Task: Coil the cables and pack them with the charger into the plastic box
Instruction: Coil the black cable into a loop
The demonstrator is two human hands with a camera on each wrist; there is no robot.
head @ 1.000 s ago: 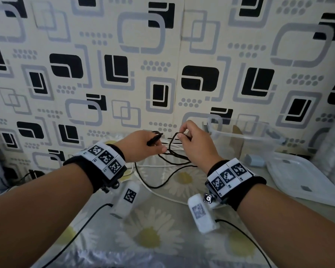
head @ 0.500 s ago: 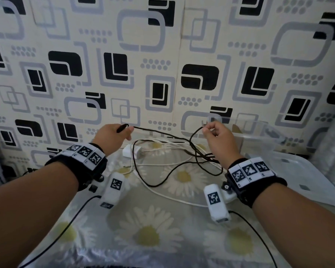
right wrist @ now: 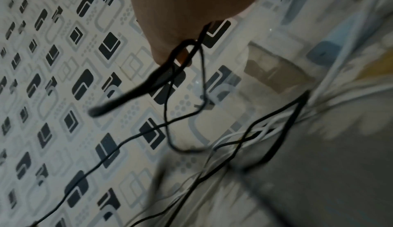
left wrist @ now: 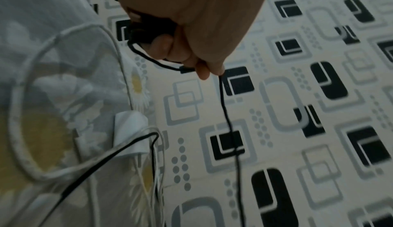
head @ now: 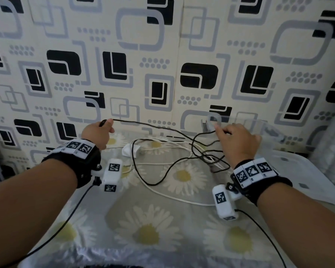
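A: Item one, the hands?
B: Left hand [head: 97,134], centre-left of the head view, raised off the cloth. Its fingers are curled round the plug end of the black cable [head: 149,125]; the left wrist view shows the cable looped under the fist and a length dropping from the fingertips [left wrist: 204,72]. Right hand [head: 238,142], centre-right, pinches the same black cable further along — several strands hang from its fingers in the right wrist view [right wrist: 182,57].

A: Item two, cable run?
B: Stretched between the two hands in a shallow sag, then falling in loose loops onto the daisy-print cloth [head: 147,227] at mid-frame. There it crosses the white cable [head: 174,198], whose loop lies flat and sweeps toward lower right.

A: Charger?
B: White charger [head: 131,150], on the cloth just right of the left hand, near the wall edge, black cable passing over it.

A: Box?
B: Clear plastic box [head: 269,130], right of centre against the patterned wall [head: 162,55], directly behind the right hand. Its lid [head: 306,182] lies flat just beside it, at the right edge of frame.

A: Open room?
B: Bare cloth across the lower middle of the frame, between the forearms — only the wrist cameras' leads trail there.
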